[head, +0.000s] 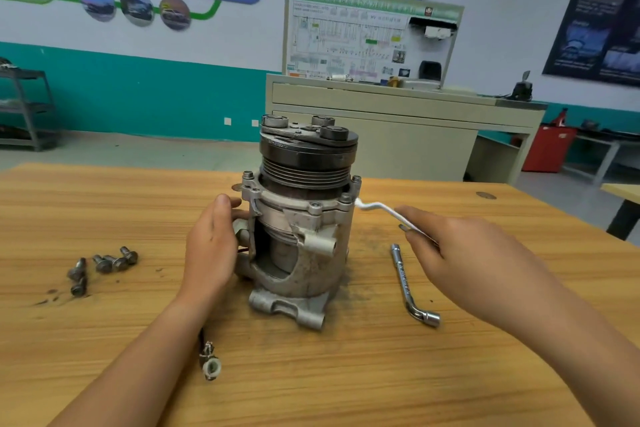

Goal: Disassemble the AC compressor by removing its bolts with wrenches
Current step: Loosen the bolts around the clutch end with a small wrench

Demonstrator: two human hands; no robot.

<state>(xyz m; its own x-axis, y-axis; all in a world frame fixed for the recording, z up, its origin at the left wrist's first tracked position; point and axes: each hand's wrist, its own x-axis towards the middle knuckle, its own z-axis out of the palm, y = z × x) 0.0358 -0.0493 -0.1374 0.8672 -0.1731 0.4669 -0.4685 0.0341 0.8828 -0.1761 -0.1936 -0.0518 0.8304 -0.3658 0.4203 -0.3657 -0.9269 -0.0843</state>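
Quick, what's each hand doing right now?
Left hand: open, resting flat against the compressor.
Right hand: gripping the wrench.

Teal-banded wall (pixel 138 94), beige cabinet (pixel 398 135)

Head view faces forward-down, seemingly close above the table (pixel 346 378)

Person, one. Left hand (pixel 211 246) and right hand (pixel 464 253): bare. Forearms (pixel 131 357): bare along their whole visible length, down to the frame's lower edge. Fingers (pixel 412 215): slender; one right-hand fingernail (pixel 402 227) looks dark.
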